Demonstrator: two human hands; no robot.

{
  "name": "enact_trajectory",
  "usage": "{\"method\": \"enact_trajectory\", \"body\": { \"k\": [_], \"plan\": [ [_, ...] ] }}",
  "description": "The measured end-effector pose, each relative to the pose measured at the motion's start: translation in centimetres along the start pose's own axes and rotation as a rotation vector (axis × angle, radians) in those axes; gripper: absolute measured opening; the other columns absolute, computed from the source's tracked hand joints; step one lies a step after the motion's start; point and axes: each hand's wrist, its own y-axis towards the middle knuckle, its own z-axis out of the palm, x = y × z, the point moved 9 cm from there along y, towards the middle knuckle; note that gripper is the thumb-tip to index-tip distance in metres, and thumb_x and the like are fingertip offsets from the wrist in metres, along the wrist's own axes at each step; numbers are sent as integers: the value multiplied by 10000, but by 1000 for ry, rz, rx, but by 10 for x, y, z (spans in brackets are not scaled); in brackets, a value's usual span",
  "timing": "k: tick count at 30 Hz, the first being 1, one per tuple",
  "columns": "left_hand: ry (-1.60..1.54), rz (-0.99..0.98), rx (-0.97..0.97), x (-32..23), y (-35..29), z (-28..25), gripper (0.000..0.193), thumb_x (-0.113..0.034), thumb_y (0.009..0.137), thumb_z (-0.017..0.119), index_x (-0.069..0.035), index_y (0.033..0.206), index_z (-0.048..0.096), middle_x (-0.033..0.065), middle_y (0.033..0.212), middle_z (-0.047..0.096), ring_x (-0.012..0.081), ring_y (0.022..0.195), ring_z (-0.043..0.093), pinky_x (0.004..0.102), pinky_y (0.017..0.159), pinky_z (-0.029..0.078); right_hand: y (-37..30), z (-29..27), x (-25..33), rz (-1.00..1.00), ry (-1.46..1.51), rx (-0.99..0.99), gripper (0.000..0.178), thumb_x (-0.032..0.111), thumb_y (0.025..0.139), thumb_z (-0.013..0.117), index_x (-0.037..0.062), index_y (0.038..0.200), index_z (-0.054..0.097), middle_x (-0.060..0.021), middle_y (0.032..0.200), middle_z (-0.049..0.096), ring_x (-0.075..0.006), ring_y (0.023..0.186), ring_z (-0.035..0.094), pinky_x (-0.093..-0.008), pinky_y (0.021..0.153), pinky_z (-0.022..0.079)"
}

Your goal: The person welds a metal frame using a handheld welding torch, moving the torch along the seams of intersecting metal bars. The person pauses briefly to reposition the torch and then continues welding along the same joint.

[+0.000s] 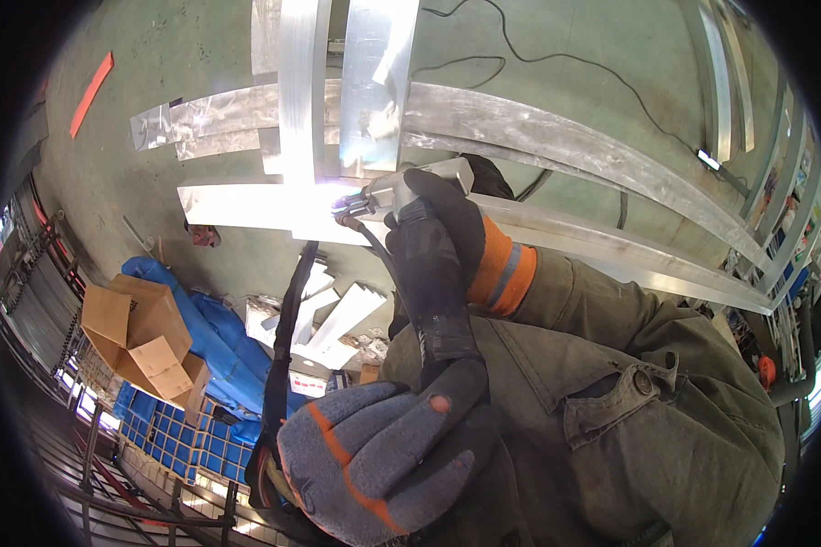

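My right hand [452, 223], in a black and orange glove, is closed around the grip of a grey welding gun [394, 193]. The gun's tip glows bright white-violet against a silver metal beam [233, 206], where an upright metal bar [301, 100] meets it. A thin feed tube [380, 252] runs from the tip back along the gun. Lower down, my left hand [374, 460], in a grey-blue glove with orange lines, wraps around the gun's black-wrapped cable [442, 333]. Glare hides the exact contact spot.
A second upright bar [371, 82] and a long crossbeam [556, 137] lie beyond. A black hose [292, 310] hangs left of the gun. At lower left are an open cardboard box [137, 333], blue sheeting [223, 337] and a wire cage [169, 438]. Metal offcuts [337, 314] lie below the beam.
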Motion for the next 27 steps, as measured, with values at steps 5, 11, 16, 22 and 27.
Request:
{"method": "enact_trajectory", "body": {
  "k": [5,11,16,22,27],
  "plan": [
    [-6,-3,-1,-1,0,0,339,-131,635,740,-110,972,710,230,1077,692,318,827,726,395,636,603,-6,5,-38,529,647,-234,838,108,853,820,-21,1513,320,-163,1239,624,-239,1106,642,-376,967,533],
    [-12,-4,-4,-3,1,-1,335,-125,641,744,-104,973,704,230,1074,691,321,826,724,397,636,602,-4,5,-18,282,425,-46,806,95,876,797,19,1522,321,-154,1219,626,-227,1101,642,-367,957,541],
    [-13,-5,-3,-5,1,-1,333,-120,646,747,-99,975,699,230,1073,690,324,825,723,399,635,601,-4,5,-4,61,62,26,806,100,879,796,24,1524,317,-154,1221,625,-232,1102,642,-370,957,543],
    [-16,-6,-11,-7,0,-1,330,-114,652,751,-94,976,692,230,1070,689,327,825,722,401,635,600,-4,5,2,73,106,30,818,112,875,803,20,1523,313,-158,1230,621,-241,1101,641,-380,959,542],
    [-18,-1,-19,-9,0,-2,328,-109,657,754,-89,977,687,230,1068,688,330,824,721,403,634,599,-5,5,5,45,119,28,826,119,873,806,18,1524,309,-161,1237,618,-246,1099,641,-387,959,541]
  ]
}}
